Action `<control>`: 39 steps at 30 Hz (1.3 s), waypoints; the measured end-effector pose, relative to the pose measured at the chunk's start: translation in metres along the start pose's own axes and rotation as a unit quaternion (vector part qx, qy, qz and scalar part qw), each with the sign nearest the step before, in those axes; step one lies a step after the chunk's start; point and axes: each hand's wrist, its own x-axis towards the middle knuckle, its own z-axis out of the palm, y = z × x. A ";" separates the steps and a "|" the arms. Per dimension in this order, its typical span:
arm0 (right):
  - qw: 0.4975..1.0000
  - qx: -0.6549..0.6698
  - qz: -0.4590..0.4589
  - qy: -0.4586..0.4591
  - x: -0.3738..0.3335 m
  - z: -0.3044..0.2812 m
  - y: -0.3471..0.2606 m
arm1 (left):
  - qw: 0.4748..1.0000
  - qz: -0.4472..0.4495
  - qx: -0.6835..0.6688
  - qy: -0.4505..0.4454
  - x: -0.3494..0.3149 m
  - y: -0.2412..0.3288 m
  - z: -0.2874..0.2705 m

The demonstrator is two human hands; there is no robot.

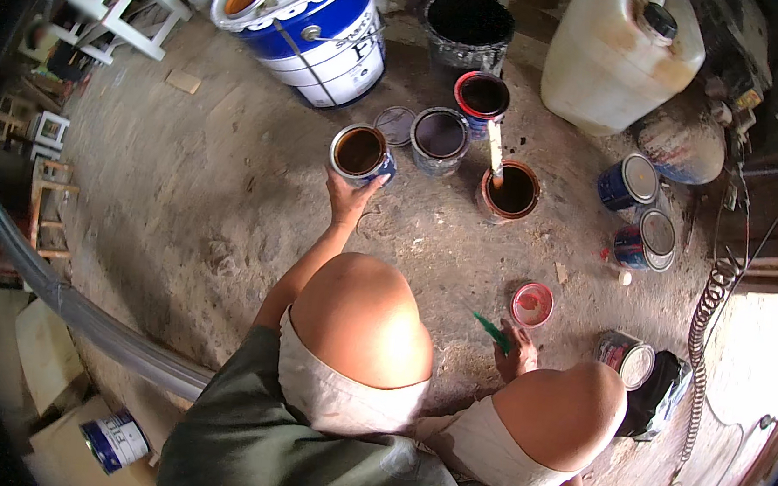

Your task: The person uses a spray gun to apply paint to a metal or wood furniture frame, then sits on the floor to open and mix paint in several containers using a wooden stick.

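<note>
Fingers [331, 177] of the left hand [348, 200] are wrapped round the near side of a short blue-and-white metal can [389, 163] full of dark brown liquid, thumb on the right of the wall and the others over on the left. So they're spread about as wide as the can and holding it, with the open top just above them. Can't tell if it's sitting on the floor or lifted a touch.

The right hand [517, 354] is down low by the right knee, partly hidden behind it. Those fingers look closed around a slim green tapered object [491, 331], thin tip sticking out up and to the left. It's too blurry to say what it is. Just past the fingertips there's a round red-rimmed lid [530, 321] lying flat on the grey dirty floor [198, 187], near but I can't tell if it's touching.

Beyond the left hand, a clear round disc [391, 123] lies right beside the held can, then a grey-rimmed can [438, 163] with dark purplish contents. Further right, a brown-rimmed can [490, 213] has a pale-handled brush [495, 145] leaning in it, well apart from both hands
</note>
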 end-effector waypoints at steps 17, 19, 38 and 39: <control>0.999 0.039 -0.025 -0.003 -0.031 0.028 -0.013 | 0.979 0.123 0.116 -0.119 0.012 0.138 -0.032; 0.999 0.041 -0.023 0.002 -0.033 0.029 -0.011 | 0.968 0.155 0.145 -0.132 0.012 0.153 -0.027; 0.994 0.079 -0.010 0.070 -0.053 0.020 0.000 | 0.848 0.287 0.409 -0.177 0.010 0.244 0.067; 0.994 0.081 -0.009 0.072 -0.053 0.019 0.000 | 0.843 0.282 0.420 -0.180 0.009 0.245 0.069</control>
